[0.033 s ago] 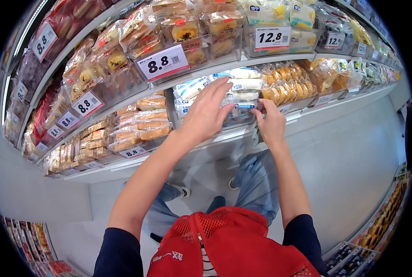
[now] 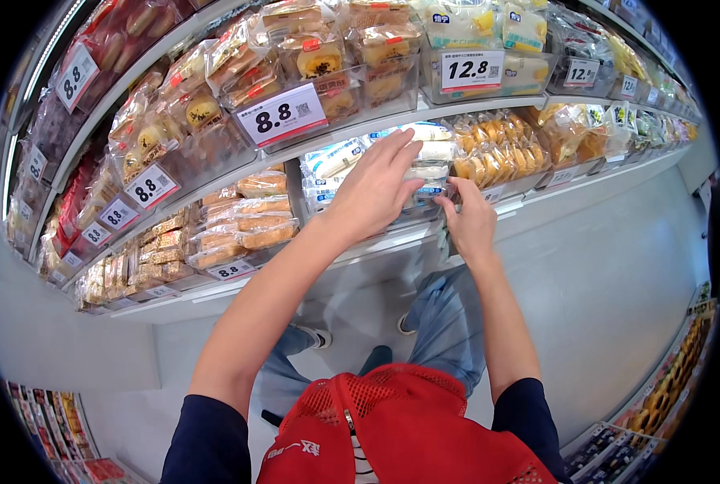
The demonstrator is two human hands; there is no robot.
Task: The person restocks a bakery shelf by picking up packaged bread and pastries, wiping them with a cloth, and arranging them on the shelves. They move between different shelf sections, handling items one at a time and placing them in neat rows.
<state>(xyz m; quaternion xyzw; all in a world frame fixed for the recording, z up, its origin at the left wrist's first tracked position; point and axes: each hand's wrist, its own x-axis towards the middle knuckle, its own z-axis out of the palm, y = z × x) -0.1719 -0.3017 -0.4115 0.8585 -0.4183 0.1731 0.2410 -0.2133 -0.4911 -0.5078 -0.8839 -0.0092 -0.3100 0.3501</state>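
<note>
Several blue-and-white wrapped packets [image 2: 337, 157] lie stacked in a bin on the lower shelf in front of me. My left hand [image 2: 376, 184] rests over the middle of the stack, fingers stretched out and thumb apart, covering part of it. At the stack's front right corner, my right hand [image 2: 470, 222] has its thumb and index finger bent around the end of a front packet [image 2: 430, 192]. The exact contact of these fingertips is partly hidden.
Left of the stack are bagged bread rolls [image 2: 251, 214]; to the right are round golden pastries [image 2: 501, 149]. An upper shelf with a large price tag [image 2: 283, 115] overhangs the lower one. Other stocked displays [image 2: 666, 395] stand behind me. My feet are on a grey floor [image 2: 594, 266].
My left hand has shifted slightly right and farther over the packets. The right hand has moved slightly left and down, its fingers still at the front right corner.
</note>
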